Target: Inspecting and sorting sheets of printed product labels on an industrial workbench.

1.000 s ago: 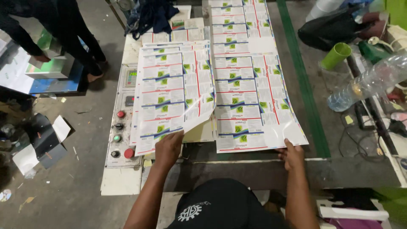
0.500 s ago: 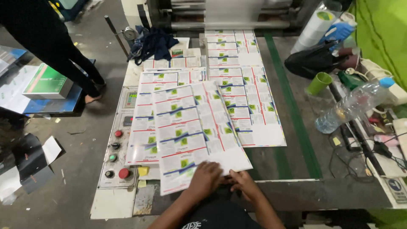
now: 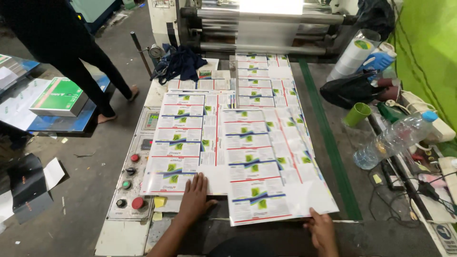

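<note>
Separating glossy printed sheets looks like the step in hand: the right-hand printed sheet (image 3: pixel 269 166) lies skewed over the left-hand printed sheet (image 3: pixel 183 143) on the machine's surface (image 3: pixel 328 143), just below the laminating rollers (image 3: pixel 266 28). The left hand (image 3: pixel 194 200) rests flat on the left sheet's near edge, fingers spread and released, pinning it. The right hand (image 3: pixel 322 231) grips the right sheet's near corner, fingers pinching its edge. Next, I judge, calls for a steady pull that keeps the slick sheets from sliding toward the control panel (image 3: pixel 131 183) or the plastic bottle (image 3: pixel 395 140) and green cup (image 3: pixel 357 114).
</note>
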